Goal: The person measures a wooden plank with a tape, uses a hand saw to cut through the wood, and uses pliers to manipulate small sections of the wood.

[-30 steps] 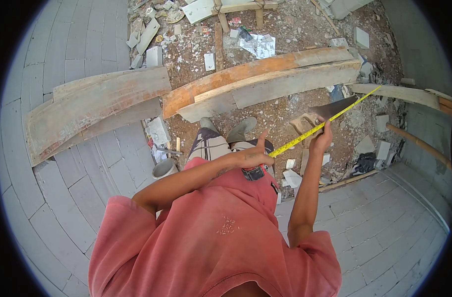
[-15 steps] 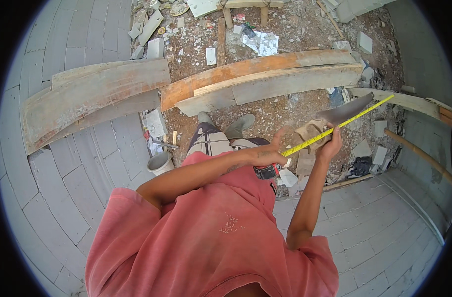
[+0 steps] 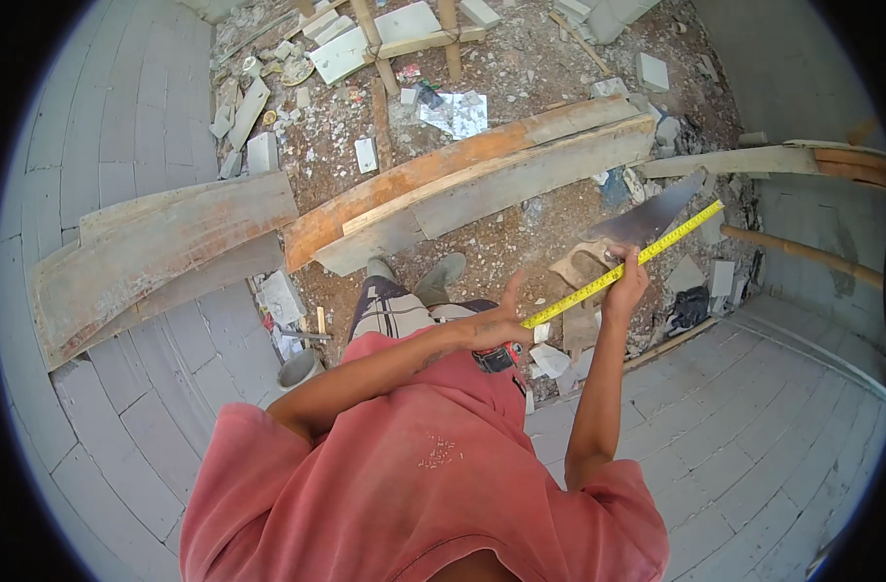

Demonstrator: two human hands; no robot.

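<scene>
Fingers (image 3: 634, 262) of the right hand (image 3: 625, 287) are pinching the yellow tape blade (image 3: 579, 295) partway along, right beside a handsaw (image 3: 646, 219); can't tell how much they're gripping its wooden handle (image 3: 567, 272) too. Left hand (image 3: 493, 330) is curled around the red-and-black tape measure case (image 3: 496, 359), one digit sticking out. Tape slants between both hands and past the right one, above the rubble-strewn floor (image 3: 506, 242).

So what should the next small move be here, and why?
Probably reel the yellow tape back into its red-and-black case: the left hand has the case, and the tape runs past the right hand to a far end that appears hooked on nothing.
</scene>
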